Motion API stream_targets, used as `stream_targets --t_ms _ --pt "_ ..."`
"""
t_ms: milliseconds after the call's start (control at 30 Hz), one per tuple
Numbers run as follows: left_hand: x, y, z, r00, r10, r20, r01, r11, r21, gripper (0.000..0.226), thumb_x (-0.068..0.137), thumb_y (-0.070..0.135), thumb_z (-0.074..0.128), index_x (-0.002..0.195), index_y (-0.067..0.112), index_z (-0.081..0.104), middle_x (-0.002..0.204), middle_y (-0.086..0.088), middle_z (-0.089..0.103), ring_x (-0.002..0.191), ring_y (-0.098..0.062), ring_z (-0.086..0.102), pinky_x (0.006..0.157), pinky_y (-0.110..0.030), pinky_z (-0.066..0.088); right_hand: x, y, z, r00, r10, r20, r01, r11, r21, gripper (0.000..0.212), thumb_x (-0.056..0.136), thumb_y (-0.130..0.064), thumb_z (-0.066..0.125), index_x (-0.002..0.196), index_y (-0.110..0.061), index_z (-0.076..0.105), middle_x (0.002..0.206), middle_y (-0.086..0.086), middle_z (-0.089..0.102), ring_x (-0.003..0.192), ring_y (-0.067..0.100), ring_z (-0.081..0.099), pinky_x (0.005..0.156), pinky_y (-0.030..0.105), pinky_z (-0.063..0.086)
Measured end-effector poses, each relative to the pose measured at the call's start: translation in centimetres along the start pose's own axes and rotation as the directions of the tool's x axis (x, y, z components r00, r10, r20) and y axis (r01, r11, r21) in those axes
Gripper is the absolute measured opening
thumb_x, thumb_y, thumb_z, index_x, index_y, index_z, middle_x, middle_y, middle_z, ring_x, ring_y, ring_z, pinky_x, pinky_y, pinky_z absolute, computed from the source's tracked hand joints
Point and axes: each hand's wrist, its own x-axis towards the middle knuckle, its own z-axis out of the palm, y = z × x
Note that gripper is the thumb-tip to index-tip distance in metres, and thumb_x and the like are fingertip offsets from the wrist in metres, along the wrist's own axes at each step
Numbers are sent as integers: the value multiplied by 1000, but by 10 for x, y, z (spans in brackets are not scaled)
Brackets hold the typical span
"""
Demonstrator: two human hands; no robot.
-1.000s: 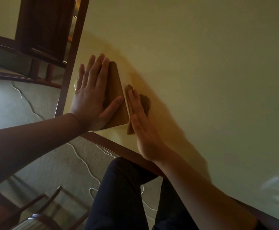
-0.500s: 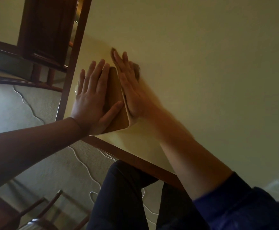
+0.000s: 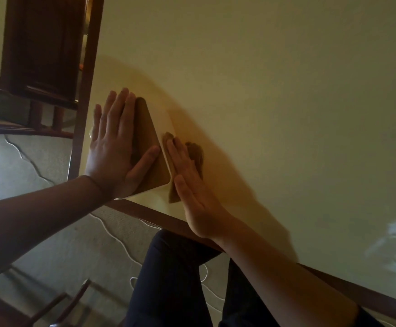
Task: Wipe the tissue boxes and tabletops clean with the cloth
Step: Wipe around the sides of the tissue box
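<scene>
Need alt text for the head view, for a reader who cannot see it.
A person's left hand presses flat on a tan tissue box at a pale tabletop's corner, while the right hand, fingers straight, presses a brown cloth against the box's side.

Tissue box (image 3: 152, 147): plain tan-brown top face, pale cream side walls, no visible pattern; cloth (image 3: 193, 153): mottled brown, darker at its far edge; tabletop (image 3: 274, 95): uniform pale yellow-green, unpatterned, with a whitish reflection near the right edge; table rim (image 3: 87, 90): dark reddish-brown wood; floor (image 3: 13, 166): grey-beige, crossed by a thin white cable (image 3: 119, 241); trousers (image 3: 168, 284): dark navy, plain; chair frames (image 3: 46, 55): dark brown wood.
</scene>
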Motion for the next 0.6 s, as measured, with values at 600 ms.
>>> stream_targets --t_ms 600 --pt "0 3 0 1000 7 -5 -7 1000 8 96 97 62 41 163 0 11 172 -17 12 160 -34 4 128 -60 6 135 -14 -19 993 -112 42 114 993 -24 55 116 -26 17 168 -11 8 177 6 3 163 19 -10 132 52 -3"
